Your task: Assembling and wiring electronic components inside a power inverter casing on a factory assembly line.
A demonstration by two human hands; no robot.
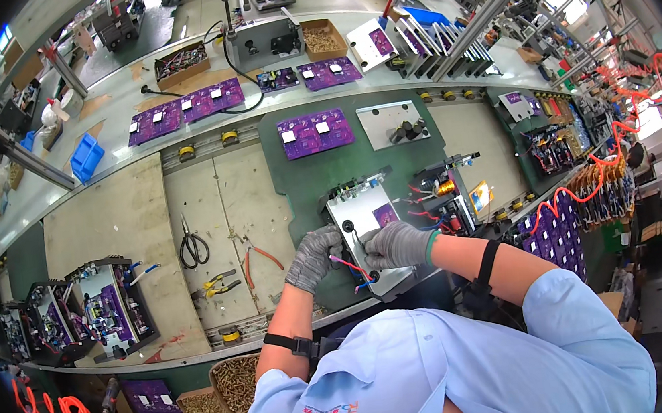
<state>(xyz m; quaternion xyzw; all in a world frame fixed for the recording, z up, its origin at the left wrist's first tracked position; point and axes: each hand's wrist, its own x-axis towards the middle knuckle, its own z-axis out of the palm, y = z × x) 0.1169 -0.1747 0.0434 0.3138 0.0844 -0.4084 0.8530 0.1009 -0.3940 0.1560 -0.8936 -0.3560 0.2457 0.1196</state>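
Note:
A grey metal chassis plate [366,217] with a small purple circuit board lies on the green mat [307,173] in front of me. My left hand [312,258], in a grey glove, grips the plate's left edge. My right hand [396,245], also gloved, presses on the plate's lower middle and pinches thin red and blue wires [354,272] that run from it. Wrist straps sit on both forearms.
Scissors [192,245], red-handled pliers [254,256] and yellow-handled cutters [218,284] lie left of the mat. Purple boards [315,132] lie beyond, a wired black unit [445,198] to the right, finished assemblies [107,302] far left. Screw boxes [236,382] sit below the bench edge.

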